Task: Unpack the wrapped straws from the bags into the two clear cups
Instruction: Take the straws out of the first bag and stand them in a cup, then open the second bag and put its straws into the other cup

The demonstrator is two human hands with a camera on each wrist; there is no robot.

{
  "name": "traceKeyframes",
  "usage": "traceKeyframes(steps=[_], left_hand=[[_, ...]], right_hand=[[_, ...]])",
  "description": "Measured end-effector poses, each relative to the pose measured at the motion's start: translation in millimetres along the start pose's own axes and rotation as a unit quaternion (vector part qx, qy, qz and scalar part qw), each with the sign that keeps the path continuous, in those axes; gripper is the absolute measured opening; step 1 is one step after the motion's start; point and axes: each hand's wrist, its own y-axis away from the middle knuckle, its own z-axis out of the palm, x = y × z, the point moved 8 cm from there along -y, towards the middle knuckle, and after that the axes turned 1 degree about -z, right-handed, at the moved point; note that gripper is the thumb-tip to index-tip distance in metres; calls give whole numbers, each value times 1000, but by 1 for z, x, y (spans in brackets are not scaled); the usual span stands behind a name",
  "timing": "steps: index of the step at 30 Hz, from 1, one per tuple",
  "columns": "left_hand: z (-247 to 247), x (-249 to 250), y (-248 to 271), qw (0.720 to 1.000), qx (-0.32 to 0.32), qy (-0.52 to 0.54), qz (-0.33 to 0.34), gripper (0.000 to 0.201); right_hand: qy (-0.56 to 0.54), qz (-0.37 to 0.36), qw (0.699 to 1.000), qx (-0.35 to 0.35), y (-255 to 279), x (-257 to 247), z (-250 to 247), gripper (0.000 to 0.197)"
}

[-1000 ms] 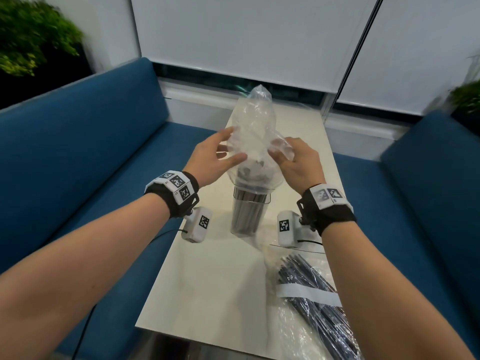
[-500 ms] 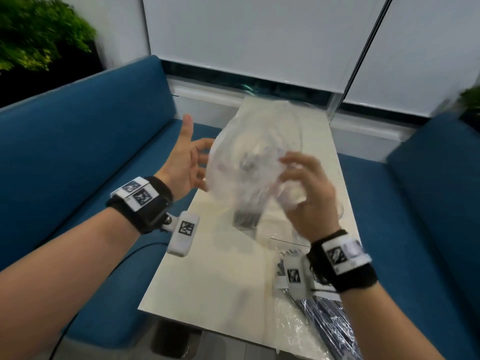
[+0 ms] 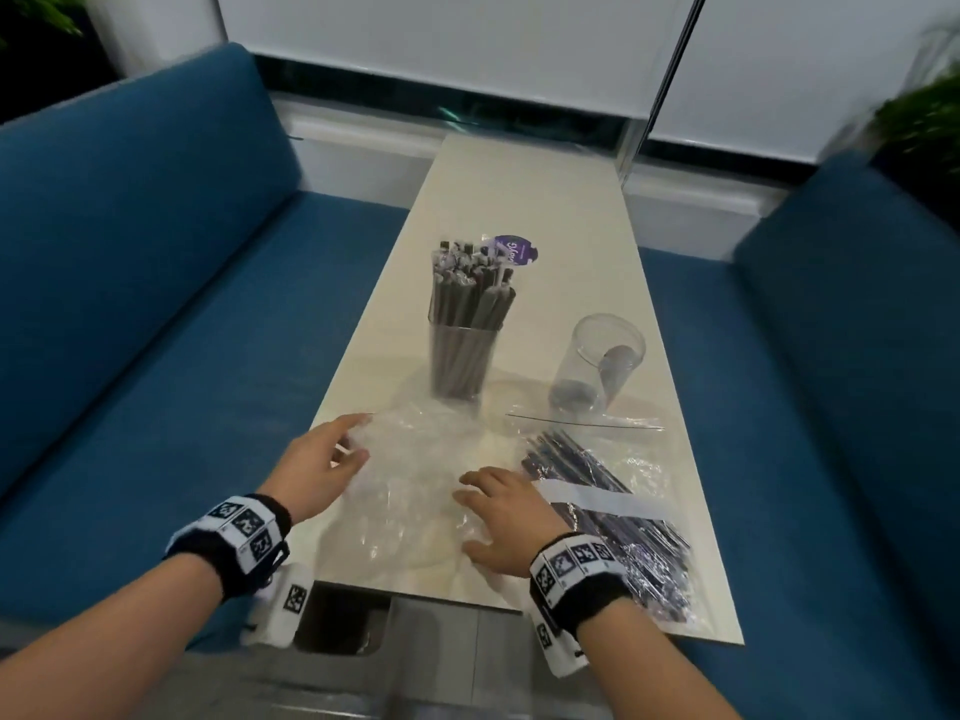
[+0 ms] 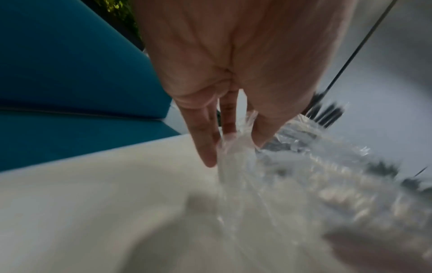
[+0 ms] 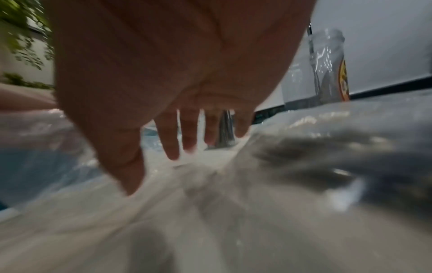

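A clear cup packed with dark wrapped straws stands mid-table. To its right is a second clear cup, also, holding no straws. A crumpled empty clear bag lies near the table's front edge. My left hand pinches its left edge, and a bunched strand of the bag runs between the fingers. My right hand lies flat on the bag's right side with fingers spread. A sealed bag of straws lies just right of that hand.
The narrow cream table runs away from me between two blue sofas. A purple round label lies behind the full cup. The full bag reaches the table's near right corner.
The empty bag, lifted off the straw cup a second ago, now lies on the table near me. Both hands came down with it, and the right hand has flattened on it.
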Motion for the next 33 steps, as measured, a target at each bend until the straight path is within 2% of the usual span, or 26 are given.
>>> traceKeyframes(steps=[2, 3, 5, 7, 10, 12, 14, 15, 16, 19, 21, 24, 26, 28, 30, 33], left_hand=[[25, -11, -9, 989, -74, -122, -33, 46], [32, -15, -11, 980, -103, -167, -44, 53], [31, -11, -10, 978, -113, -170, -48, 61], [15, -3, -9, 987, -83, -129, -39, 67], [-11, 9, 1, 993, -35, -110, -23, 73], [-31, 28, 16, 993, 34, -110, 4, 67], [-49, 64, 36, 986, 128, -89, 64, 51], [-49, 85, 45, 982, 147, -67, 97, 43], [-39, 106, 51, 982, 134, -43, 124, 37], [32, 162, 57, 986, 3, 9, 166, 27], [90, 182, 47, 986, -68, -3, 150, 32], [162, 180, 18, 991, -121, -47, 36, 70], [185, 170, 2, 990, -127, -24, -49, 93], [194, 161, -8, 988, -119, -1, -102, 108], [197, 159, -10, 986, -111, 25, -121, 99], [189, 176, -7, 987, -94, 91, -88, 62]], right_hand=[[-3, 21, 999, -44, -1, -1, 5, 72], [-24, 22, 999, -36, 1, -1, 1, 71], [-90, 20, 995, 33, 13, 2, -20, 61], [-170, 32, 976, 129, 35, 17, -44, 48], [-231, 127, 934, 242, 84, 67, -66, 28], [-222, 218, 911, 271, 117, 109, -69, 21], [-214, 308, 885, 276, 144, 151, -66, 20], [-217, 345, 871, 274, 154, 170, -62, 21], [-221, 374, 861, 266, 161, 186, -58, 25], [-269, 422, 839, 215, 163, 216, -37, 50], [-319, 429, 825, 185, 159, 223, -23, 72], [-373, 429, 807, 160, 157, 230, -5, 101], [-404, 417, 801, 146, 156, 234, 3, 109], [-413, 381, 816, 139, 154, 234, 6, 105], [-406, 328, 838, 157, 159, 229, -5, 90], [-398, 248, 871, 145, 182, 216, -31, 65]])
